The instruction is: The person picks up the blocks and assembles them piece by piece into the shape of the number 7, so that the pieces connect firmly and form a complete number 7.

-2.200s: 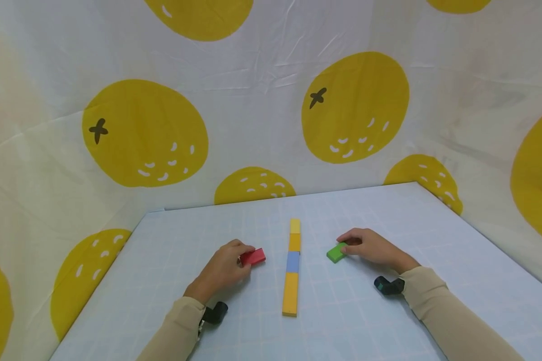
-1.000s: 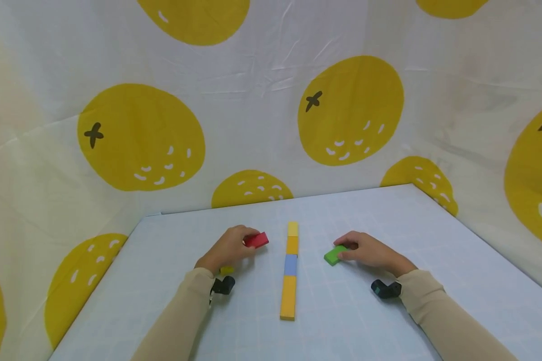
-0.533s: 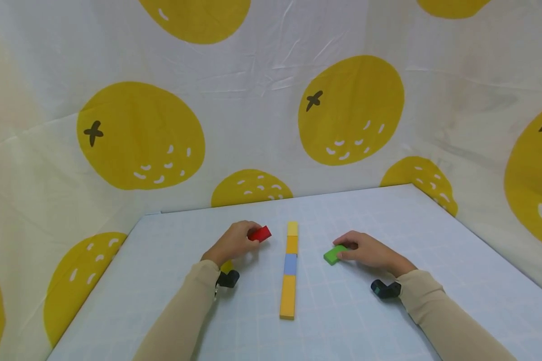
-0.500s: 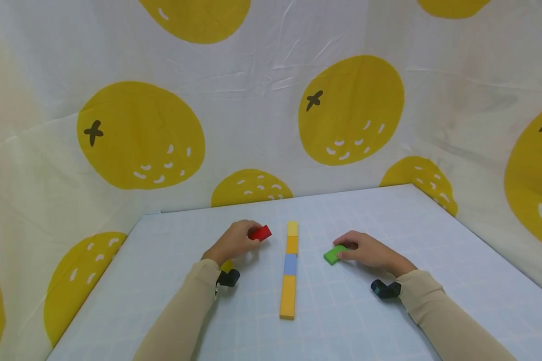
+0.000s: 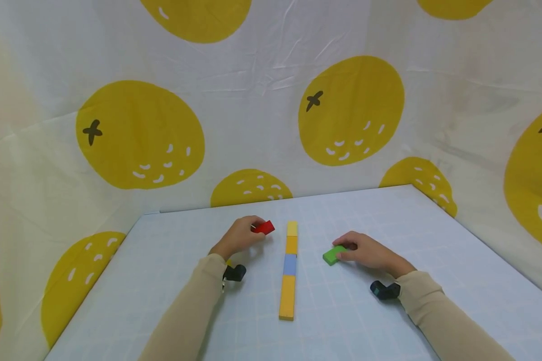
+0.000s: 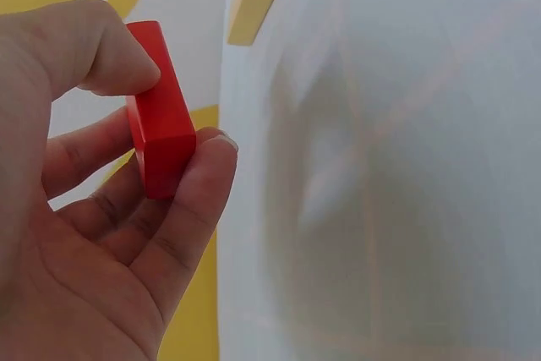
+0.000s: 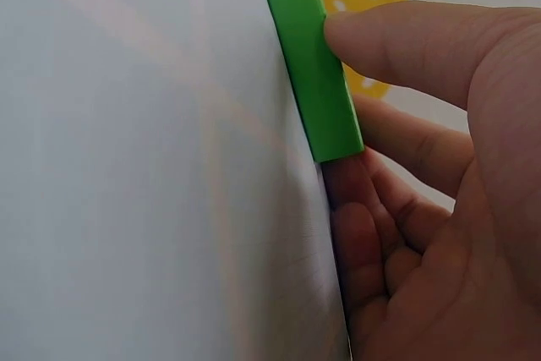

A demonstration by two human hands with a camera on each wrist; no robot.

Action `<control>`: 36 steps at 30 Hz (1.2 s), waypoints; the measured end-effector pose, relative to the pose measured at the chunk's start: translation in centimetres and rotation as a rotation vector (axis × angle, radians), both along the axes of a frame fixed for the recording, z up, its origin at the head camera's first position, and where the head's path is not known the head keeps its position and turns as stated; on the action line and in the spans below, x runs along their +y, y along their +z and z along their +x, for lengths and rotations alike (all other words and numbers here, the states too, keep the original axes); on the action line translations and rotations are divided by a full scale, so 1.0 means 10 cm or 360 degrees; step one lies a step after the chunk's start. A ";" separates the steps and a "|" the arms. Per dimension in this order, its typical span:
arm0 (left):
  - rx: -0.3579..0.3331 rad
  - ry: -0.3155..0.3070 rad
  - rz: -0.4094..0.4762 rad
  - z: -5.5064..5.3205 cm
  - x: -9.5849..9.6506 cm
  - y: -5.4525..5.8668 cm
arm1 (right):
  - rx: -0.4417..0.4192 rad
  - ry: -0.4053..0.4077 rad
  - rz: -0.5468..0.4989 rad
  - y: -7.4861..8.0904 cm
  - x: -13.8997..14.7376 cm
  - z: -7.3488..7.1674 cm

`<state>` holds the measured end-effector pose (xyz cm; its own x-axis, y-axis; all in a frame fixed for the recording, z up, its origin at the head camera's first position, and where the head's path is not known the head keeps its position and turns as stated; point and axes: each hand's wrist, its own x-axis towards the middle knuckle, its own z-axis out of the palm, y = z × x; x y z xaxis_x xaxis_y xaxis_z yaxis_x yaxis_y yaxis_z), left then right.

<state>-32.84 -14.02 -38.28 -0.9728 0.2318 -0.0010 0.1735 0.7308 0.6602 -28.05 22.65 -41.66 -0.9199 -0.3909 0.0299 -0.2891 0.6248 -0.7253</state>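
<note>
My left hand point(image 5: 240, 235) pinches a red block point(image 6: 165, 107) between thumb and fingers. In the left wrist view the block is held up off the table, with a soft shadow beside it. To its right runs a straight row of flat blocks: a pale yellow block point(image 5: 292, 228) at the far end, an orange-yellow one point(image 5: 291, 244), a blue one point(image 5: 290, 264) and a longer orange-yellow one point(image 5: 286, 298) nearest me. On the row's right side my right hand point(image 5: 366, 251) grips a green block point(image 7: 311, 65) by its edges, low at the table surface.
A small yellow piece point(image 5: 228, 262) lies mostly hidden behind the left wrist. The table point(image 5: 343, 321) has a pale blue checked cover. Behind and beside it hangs a white curtain point(image 5: 253, 125) printed with yellow fruit. Each wrist wears a black camera point(image 5: 385, 290).
My left hand has carried the red block away from me and a little rightward, toward the row's far end. The yellow piece by its wrist came into view. My right hand stays put with the green block.
</note>
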 end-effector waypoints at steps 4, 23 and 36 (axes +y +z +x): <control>-0.0020 0.0039 0.0056 -0.06 0.02 -0.02 | 0.0005 -0.0006 0.0008 0.00 0.00 0.00; -0.0040 0.0104 0.0070 -0.37 0.18 -0.06 | 0.0003 -0.0007 0.0014 0.00 -0.02 0.01; -0.0026 0.0129 0.0054 -0.44 0.32 -0.07 | 0.0008 -0.0013 0.0032 0.00 -0.02 0.02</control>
<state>-37.19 -10.86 -38.97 -0.9882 0.1525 -0.0103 0.1038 0.7190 0.6872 -27.88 22.44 -41.67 -0.9229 -0.3840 0.0266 -0.2874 0.6415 -0.7113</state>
